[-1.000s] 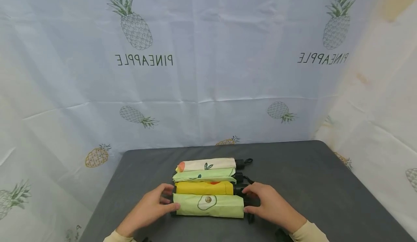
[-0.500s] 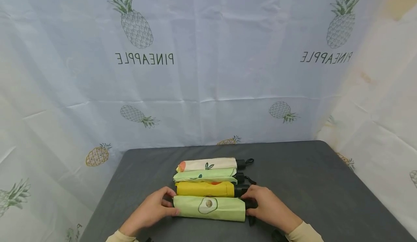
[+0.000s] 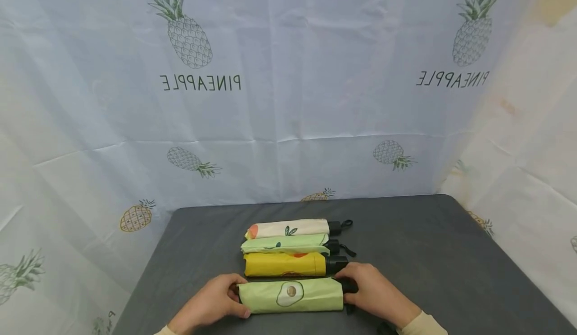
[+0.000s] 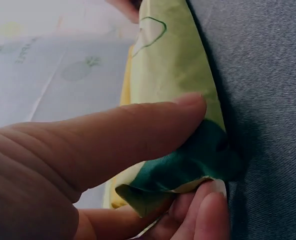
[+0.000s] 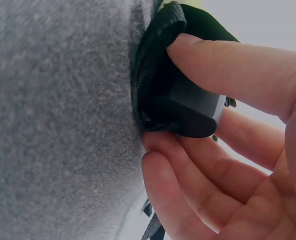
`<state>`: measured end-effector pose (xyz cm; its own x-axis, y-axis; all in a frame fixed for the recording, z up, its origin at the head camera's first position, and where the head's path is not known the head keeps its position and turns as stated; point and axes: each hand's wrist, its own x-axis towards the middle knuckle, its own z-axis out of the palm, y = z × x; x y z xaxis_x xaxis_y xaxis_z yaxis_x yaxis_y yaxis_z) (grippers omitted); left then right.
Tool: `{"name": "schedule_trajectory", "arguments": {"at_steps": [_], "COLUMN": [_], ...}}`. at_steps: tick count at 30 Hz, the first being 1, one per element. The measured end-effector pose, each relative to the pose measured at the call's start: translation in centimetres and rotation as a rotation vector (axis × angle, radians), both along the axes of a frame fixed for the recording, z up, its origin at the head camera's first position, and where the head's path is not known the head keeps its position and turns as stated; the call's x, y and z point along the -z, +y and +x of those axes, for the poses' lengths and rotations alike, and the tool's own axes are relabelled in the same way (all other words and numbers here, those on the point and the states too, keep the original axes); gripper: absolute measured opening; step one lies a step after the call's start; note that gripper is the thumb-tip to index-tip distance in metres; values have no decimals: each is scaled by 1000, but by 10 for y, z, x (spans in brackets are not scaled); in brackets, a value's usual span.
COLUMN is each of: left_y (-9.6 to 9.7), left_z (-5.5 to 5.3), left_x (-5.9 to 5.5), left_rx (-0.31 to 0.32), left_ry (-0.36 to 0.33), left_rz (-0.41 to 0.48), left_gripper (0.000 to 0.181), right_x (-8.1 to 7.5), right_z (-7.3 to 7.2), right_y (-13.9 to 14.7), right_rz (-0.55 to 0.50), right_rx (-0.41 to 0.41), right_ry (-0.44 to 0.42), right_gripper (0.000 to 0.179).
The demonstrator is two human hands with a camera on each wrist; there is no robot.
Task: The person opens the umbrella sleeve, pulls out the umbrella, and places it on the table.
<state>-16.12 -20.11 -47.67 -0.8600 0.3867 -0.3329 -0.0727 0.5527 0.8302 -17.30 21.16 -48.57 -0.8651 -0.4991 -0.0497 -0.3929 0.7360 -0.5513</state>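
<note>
A folded light-green umbrella (image 3: 266,297) with an avocado print lies crosswise at the front of the row, between both hands. My left hand (image 3: 214,300) holds its left end, thumb on the near side and fingers around the tip. In the left wrist view that thumb presses the green cloth (image 4: 173,75) beside a dark green end (image 4: 183,155). My right hand (image 3: 371,292) grips the black handle (image 5: 188,107) at the other end, and a dark wrist strap (image 5: 150,60) loops beside the thumb. Just beyond is a yellow folded umbrella (image 3: 286,264), apart from the held one.
Behind the yellow one lie another light-green umbrella (image 3: 288,244) and a cream umbrella (image 3: 306,227), parallel, handles to the right. All rest on a dark grey table (image 3: 405,240). A white pineapple-print cloth (image 3: 288,99) hangs along the table's back and sides.
Both hands have drawn the avocado umbrella toward the front edge, widening the gap to the yellow one. The right hand has closed more fully around the handle. The other umbrellas stay in place.
</note>
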Motion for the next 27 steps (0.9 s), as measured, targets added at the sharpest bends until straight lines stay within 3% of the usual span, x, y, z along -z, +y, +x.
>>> {"name": "schedule_trajectory", "arguments": {"at_steps": [5, 9, 17, 27], "left_y": [3, 1, -13, -9], "left_z": [2, 2, -15, -34], "left_x": [1, -3, -37, -55], "left_rx": [57, 57, 29, -36], "left_ry": [29, 1, -63, 24], "left_rz": [-11, 63, 310, 400], "left_gripper": [39, 38, 59, 73], "right_x": [-2, -7, -32, -61], "right_z": [1, 2, -14, -31], "right_y": [5, 11, 13, 7], "right_rz": [-34, -112, -312, -595], "right_rx": [9, 37, 94, 292], "right_ry": [-2, -33, -75, -214], "right_gripper": [29, 31, 32, 44]}}
